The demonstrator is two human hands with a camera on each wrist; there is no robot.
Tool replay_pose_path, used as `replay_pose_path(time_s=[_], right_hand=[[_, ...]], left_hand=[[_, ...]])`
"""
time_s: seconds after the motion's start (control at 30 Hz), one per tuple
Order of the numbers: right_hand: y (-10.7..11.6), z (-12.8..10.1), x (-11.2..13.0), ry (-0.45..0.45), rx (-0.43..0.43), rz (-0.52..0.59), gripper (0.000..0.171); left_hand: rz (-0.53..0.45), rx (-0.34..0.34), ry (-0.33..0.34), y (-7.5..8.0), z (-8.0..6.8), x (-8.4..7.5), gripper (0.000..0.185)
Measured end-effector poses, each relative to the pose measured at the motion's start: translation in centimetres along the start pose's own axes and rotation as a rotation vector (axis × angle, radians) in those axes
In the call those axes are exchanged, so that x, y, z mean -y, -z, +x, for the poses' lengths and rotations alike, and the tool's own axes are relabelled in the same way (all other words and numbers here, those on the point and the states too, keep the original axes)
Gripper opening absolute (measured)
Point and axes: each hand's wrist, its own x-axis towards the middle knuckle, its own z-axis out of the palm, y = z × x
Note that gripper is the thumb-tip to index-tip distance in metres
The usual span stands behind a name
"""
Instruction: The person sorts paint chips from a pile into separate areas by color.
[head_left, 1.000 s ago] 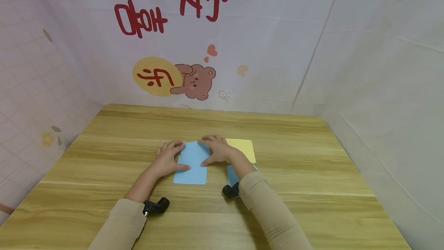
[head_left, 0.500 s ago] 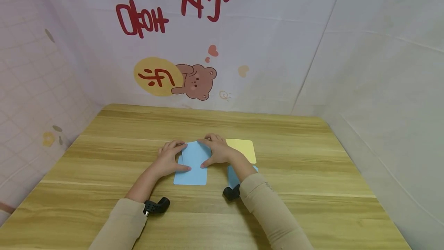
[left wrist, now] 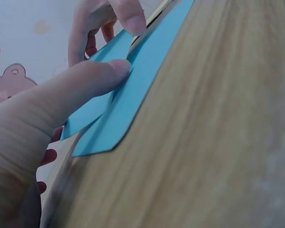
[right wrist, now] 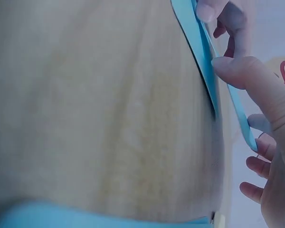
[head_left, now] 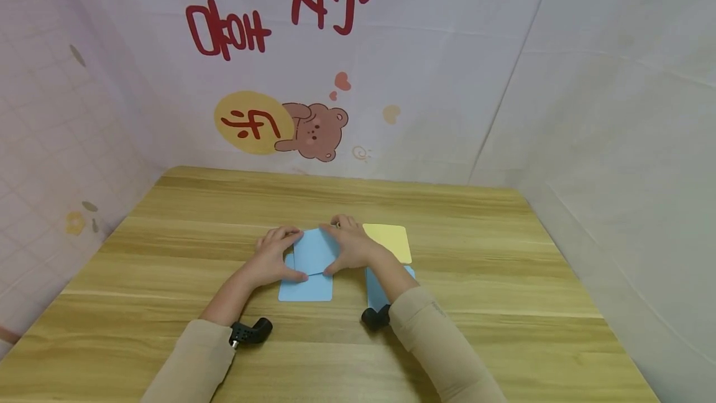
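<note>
Low in the head view, two beige sleeves [head_left: 431, 347] are reaching up from the bottom edge across the wooden table [head_left: 503, 303]. A second blue card [head_left: 373, 288] is lying just under the right forearm. Just above, near the centre of the frame, a blue card [head_left: 306, 290] is lying flat, and a folded blue sheet [head_left: 314, 252] is tilting up over it. The left hand [head_left: 273, 257] is pinching the sheet's left edge, thumb on top, fingers curling behind. The right hand [head_left: 351, 246] is gripping the right edge likewise. A yellow card [head_left: 391, 241] is lying just right of the right hand. Farther up, a bear picture [head_left: 316, 131] is showing on the backdrop.
</note>
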Motion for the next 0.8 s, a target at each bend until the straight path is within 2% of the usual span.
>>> replay_pose_path(time_s=[0.37,0.8], right_hand=[[0.1,-2.3,0.3,-0.008,-0.060,-0.020,0.105],[0.6,-7.1,-1.2,-0.014,-0.090,0.037,0.102]], left_hand=[[0.042,0.018,-0.021,-0.3,0.4,-1.8,0.103],[0.027,0.048,-0.073,-2.2,0.8,-5.3,0.101]])
